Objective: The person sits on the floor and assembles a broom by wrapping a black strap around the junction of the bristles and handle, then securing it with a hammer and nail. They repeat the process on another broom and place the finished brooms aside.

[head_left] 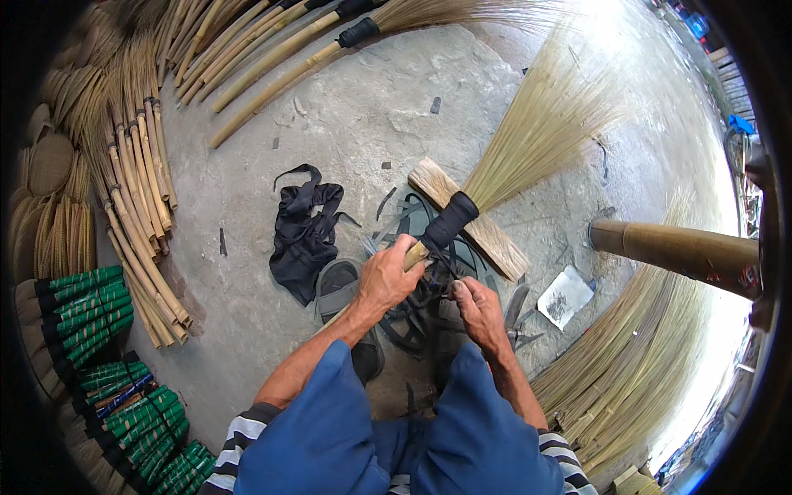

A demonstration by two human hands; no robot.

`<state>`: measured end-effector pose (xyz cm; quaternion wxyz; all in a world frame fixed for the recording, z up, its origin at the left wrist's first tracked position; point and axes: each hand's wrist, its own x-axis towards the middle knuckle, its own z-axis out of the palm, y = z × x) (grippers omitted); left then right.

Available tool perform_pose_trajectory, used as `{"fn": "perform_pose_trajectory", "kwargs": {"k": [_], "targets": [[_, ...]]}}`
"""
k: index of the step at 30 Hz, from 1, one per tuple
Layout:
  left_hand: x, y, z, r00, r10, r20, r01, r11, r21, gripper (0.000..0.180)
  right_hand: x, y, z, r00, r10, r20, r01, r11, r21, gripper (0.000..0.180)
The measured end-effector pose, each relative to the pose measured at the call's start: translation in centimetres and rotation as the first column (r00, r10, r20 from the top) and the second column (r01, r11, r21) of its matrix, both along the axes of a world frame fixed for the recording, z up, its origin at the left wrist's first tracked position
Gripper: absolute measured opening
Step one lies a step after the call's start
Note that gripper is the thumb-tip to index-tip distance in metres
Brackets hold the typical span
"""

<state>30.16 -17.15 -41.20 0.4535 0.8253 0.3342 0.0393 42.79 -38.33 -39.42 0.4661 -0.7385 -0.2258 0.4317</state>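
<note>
A grass broom point(540, 124) lies slanting away from me to the right, its bristles fanned out. Black strip is wound thickly around its neck point(452, 221), which rests across a wooden block point(502, 252). My left hand point(386, 280) is closed around the bamboo handle just below the wrapping. Close beside it, my right hand point(480, 313) pinches a thin black strip that runs toward the broom's neck. Loose black strips point(404, 326) lie tangled on the ground beneath my hands, partly hidden by them.
A black cloth bag point(307, 231) and a sandal point(338, 285) lie left of my hands. Bamboo-handled brooms point(144, 181) and green-handled bundles point(87, 313) line the left side. Loose grass point(631, 346), a white sheet point(565, 297) and a bamboo post point(676, 252) are on the right.
</note>
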Motion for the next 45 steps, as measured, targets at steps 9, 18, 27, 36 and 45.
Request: {"fn": "perform_pose_trajectory", "kwargs": {"k": [9, 18, 27, 36, 45], "targets": [[0.2, 0.6, 0.8, 0.998, 0.023, -0.050, -0.029, 0.993, -0.112, 0.046, 0.1, 0.3, 1.5, 0.996, 0.005, 0.085, -0.006, 1.000, 0.015, 0.041], [-0.2, 1.2, -0.5, 0.987, -0.163, 0.004, 0.159, 0.951, -0.266, 0.049, 0.4, 0.1, 3.6, 0.951, 0.014, 0.308, -0.058, 0.989, 0.133, 0.027], [0.3, 1.0, 1.0, 0.996, -0.067, 0.054, 0.078, 0.964, -0.255, 0.042, 0.4, 2.0, 4.0, 0.959, -0.033, 0.283, -0.050, 0.958, 0.282, 0.025], [0.0, -0.2, -2.2, 0.995, -0.097, 0.030, 0.101, 0.966, -0.236, 0.047, 0.3, 3.9, 3.6, 0.984, -0.061, -0.168, 0.126, 0.904, 0.410, 0.034], [1.1, 3.4, -0.6, 0.984, -0.171, -0.043, 0.069, 0.600, -0.797, 0.038, 0.8, 6.7, -0.1, 0.955, -0.150, -0.256, 0.240, 0.898, 0.370, 0.038]]}}
